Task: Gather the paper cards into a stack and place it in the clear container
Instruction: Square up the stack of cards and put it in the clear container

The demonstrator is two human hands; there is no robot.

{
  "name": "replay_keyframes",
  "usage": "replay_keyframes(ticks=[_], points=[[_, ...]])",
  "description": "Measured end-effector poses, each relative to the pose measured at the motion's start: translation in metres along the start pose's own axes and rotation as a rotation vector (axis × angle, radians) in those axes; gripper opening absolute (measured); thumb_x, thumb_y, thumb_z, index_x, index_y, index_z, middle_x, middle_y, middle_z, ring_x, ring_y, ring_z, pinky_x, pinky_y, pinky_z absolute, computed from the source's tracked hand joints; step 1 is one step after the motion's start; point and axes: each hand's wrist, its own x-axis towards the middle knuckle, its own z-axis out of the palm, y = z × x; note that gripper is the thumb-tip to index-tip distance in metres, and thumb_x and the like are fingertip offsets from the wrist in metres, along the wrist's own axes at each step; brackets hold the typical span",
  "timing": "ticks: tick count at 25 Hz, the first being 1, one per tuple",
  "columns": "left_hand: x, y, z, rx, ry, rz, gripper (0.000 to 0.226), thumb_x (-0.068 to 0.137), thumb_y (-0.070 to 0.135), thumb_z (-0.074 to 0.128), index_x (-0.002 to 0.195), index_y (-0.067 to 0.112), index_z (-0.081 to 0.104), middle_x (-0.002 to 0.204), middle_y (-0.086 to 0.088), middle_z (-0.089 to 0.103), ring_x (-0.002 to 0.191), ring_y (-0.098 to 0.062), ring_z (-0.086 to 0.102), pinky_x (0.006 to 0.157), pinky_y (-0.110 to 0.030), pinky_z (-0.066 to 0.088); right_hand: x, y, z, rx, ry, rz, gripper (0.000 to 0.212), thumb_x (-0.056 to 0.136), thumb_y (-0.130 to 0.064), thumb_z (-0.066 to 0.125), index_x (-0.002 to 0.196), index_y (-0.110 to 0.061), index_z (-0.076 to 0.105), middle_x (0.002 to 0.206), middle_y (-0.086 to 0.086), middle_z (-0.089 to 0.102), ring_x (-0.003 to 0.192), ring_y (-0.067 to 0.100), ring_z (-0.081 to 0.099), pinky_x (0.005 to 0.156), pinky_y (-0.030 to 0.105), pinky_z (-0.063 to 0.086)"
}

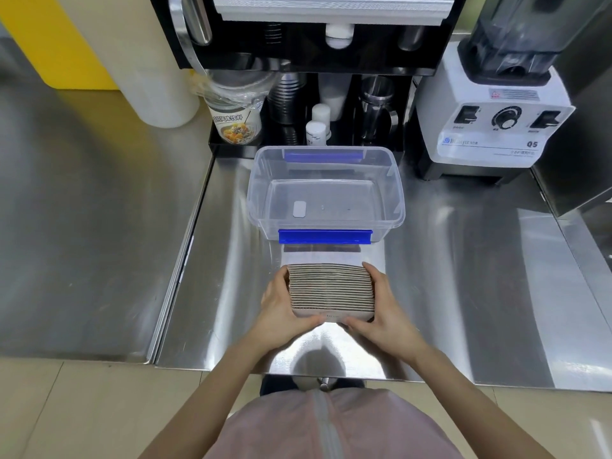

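Both hands are on the cards. The left hand (281, 306) clamps the left side of the stack (332, 290), thumb tucked along the near edge, fingers wrapped round the far left corner. The right hand (385, 309) mirrors it on the right side, fingertips showing at the far right corner, thumb meeting the near edge. So the stack is gripped between the two palms, squared up, the brown card edges lined in tight rows facing up, a pale face with faint print turned toward the person.

The stack sits low over the steel counter (463, 276), just in front of the container (326, 190); whether it rests on the metal or is lifted clear I cannot tell. It is outside the container, near its front blue clip (325, 236) but not touching it.

The container is clear, lidless, with a second blue clip (323, 156) on the far rim. Inside, only a small pale label (299, 209) on the floor.

Behind it, a black rack (298, 127) holds stacked cups, a printed cup (235, 122) and two small white bottles (317, 127). A white blender base (496, 127) stands to the right, well apart from the container. A pale roll (155, 71) leans at the left, beside a yellow panel (66, 41).
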Motion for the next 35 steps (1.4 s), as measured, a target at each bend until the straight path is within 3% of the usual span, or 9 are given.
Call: replay_keyframes(ticks=[2,7,13,21,24,26,29,32,35], points=[[0.001,0.002,-0.001,0.031,0.042,0.026,0.100,0.060,0.033,0.081,0.137,0.014,0.021,0.135,-0.003,0.039,0.128,-0.018,0.036,0.102,-0.023,0.026,0.003,-0.003,-0.003,-0.072,0.042,-0.037,0.089,0.074,-0.025,0.072,0.142,-0.022,0.014,0.121,-0.025,0.031,0.100,-0.003,0.045,0.095,0.023,0.042],[0.003,0.001,-0.007,0.179,-0.029,0.085,0.108,0.062,0.042,0.076,0.143,0.016,0.011,0.143,-0.003,0.034,0.135,-0.021,0.025,0.109,-0.029,0.016,0.005,-0.006,-0.001,-0.074,0.036,-0.050,0.098,0.074,-0.023,0.072,0.146,-0.021,0.005,0.126,-0.018,0.025,0.106,-0.002,0.040,0.091,0.017,0.036],[0.004,-0.005,-0.004,0.199,-0.019,0.124,0.083,0.064,0.046,0.066,0.132,0.015,0.030,0.126,0.007,0.043,0.126,-0.017,0.033,0.095,-0.019,0.017,0.007,0.001,-0.006,-0.152,0.030,-0.083,0.086,0.076,-0.026,0.071,0.142,-0.018,0.015,0.140,-0.002,0.037,0.117,0.015,0.049,0.098,0.033,0.043],[0.001,-0.007,-0.004,0.217,0.003,0.154,0.084,0.064,0.053,0.065,0.133,0.017,0.033,0.130,0.003,0.047,0.125,-0.017,0.036,0.097,-0.021,0.020,0.003,0.003,-0.004,-0.182,0.048,-0.074,0.088,0.076,-0.029,0.071,0.143,-0.016,0.017,0.141,0.000,0.040,0.121,0.018,0.048,0.096,0.026,0.039],[-0.001,0.003,-0.012,0.086,-0.003,0.161,0.072,0.067,0.035,0.075,0.128,0.025,0.037,0.120,0.015,0.045,0.117,-0.008,0.038,0.101,-0.026,0.030,0.002,0.000,-0.006,-0.061,0.033,-0.006,0.084,0.073,-0.024,0.074,0.137,-0.031,0.020,0.123,-0.019,0.048,0.110,0.005,0.053,0.086,0.008,0.040],[-0.002,0.012,-0.022,-0.062,-0.055,0.116,0.073,0.066,0.026,0.078,0.125,0.033,0.036,0.124,0.013,0.048,0.113,-0.003,0.043,0.099,-0.020,0.035,-0.001,-0.004,-0.010,0.088,0.010,0.058,0.078,0.071,-0.018,0.076,0.123,-0.043,0.024,0.110,-0.029,0.050,0.096,-0.010,0.056,0.074,-0.001,0.043],[-0.003,0.027,-0.034,-0.415,-0.150,0.012,0.076,0.069,0.009,0.076,0.131,0.025,0.036,0.118,0.002,0.058,0.098,0.004,0.059,0.078,-0.007,0.047,-0.002,-0.011,-0.011,0.330,-0.026,0.127,0.067,0.072,-0.007,0.075,0.119,-0.034,0.036,0.108,-0.014,0.057,0.079,-0.021,0.058,0.062,-0.003,0.044],[-0.002,0.040,-0.036,-0.701,-0.152,0.000,0.068,0.070,0.006,0.068,0.127,0.027,0.039,0.099,0.007,0.064,0.079,0.005,0.066,0.065,-0.011,0.053,-0.001,-0.022,-0.006,0.446,-0.047,0.170,0.058,0.075,-0.006,0.072,0.120,-0.025,0.040,0.101,-0.008,0.058,0.064,-0.018,0.060,0.053,0.001,0.045],[0.002,0.045,-0.035,-0.807,-0.067,-0.002,0.061,0.072,0.011,0.065,0.125,0.030,0.042,0.100,0.004,0.064,0.079,0.000,0.068,0.065,-0.018,0.055,0.004,-0.034,-0.001,0.513,-0.032,0.184,0.054,0.078,-0.008,0.070,0.122,-0.018,0.040,0.094,-0.007,0.059,0.055,-0.015,0.059,0.048,0.004,0.046]])
